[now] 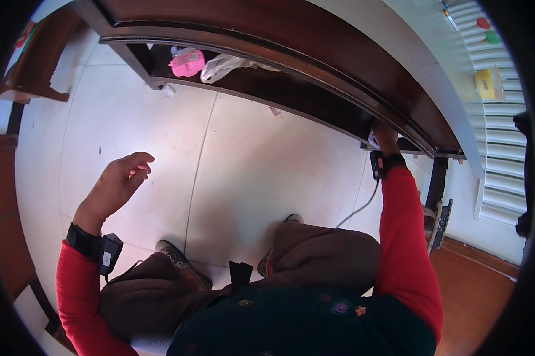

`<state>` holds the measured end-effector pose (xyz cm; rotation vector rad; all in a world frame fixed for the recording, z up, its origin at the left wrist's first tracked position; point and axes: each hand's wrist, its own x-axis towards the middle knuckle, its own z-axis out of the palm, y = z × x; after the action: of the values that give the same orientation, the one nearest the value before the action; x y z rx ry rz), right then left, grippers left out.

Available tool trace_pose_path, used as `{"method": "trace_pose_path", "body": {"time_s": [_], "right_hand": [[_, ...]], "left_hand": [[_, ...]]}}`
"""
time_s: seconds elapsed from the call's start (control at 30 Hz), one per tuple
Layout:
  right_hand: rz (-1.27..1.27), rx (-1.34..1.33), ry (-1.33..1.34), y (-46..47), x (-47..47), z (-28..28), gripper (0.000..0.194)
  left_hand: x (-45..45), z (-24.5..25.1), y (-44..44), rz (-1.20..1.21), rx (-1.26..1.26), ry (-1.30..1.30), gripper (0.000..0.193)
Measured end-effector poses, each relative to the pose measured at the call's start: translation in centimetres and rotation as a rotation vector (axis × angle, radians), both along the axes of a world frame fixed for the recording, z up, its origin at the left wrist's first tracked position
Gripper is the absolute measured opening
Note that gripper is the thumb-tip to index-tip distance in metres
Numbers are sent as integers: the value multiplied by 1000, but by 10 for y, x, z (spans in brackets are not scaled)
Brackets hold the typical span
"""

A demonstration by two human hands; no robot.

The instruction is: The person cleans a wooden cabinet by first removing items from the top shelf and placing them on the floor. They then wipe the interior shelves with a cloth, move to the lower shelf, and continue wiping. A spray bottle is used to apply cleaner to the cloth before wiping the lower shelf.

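Observation:
My right hand (pixel 385 135) reaches into the right end of the low shelf (pixel 294 91) under a dark wooden cabinet or table (pixel 267 24). Something pale (pixel 373 139) shows beside its fingers, partly hidden, and I cannot tell whether it is gripped. My left hand (pixel 120 182) hovers over the tiled floor with fingers curled, thumb and fingertips apart, holding nothing. At the shelf's left end lie a pink plastic box (pixel 187 63) and a crumpled clear plastic bag (pixel 223 67).
Paper scraps lie on the tiles (pixel 232 155) by the shelf's edge. A radiator (pixel 503 164) lines the wall at right, near a yellow container (pixel 488 84). Wooden furniture (pixel 38 58) stands at left. A cable (pixel 360 208) hangs from my right wrist device.

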<state>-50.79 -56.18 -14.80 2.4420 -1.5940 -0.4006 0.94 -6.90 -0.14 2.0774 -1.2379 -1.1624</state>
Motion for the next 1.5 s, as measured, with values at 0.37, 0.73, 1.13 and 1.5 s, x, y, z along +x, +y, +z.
{"method": "trace_pose_path", "body": {"time_s": [0.37,0.73,1.13,1.5], "right_hand": [[631,340,-645,160,148,49,47],[80,581,-1118,206,118,173,32],[388,-471,-775,179,16,211,40],[287,-449,-667,147,-3,162,43]], "left_hand": [[15,67,16,88,-161,-52,28],[10,102,20,-3,-143,-47,28],[-34,138,-65,-411,-196,-230,31],[-19,126,21,-175,-104,-252,35]]}}
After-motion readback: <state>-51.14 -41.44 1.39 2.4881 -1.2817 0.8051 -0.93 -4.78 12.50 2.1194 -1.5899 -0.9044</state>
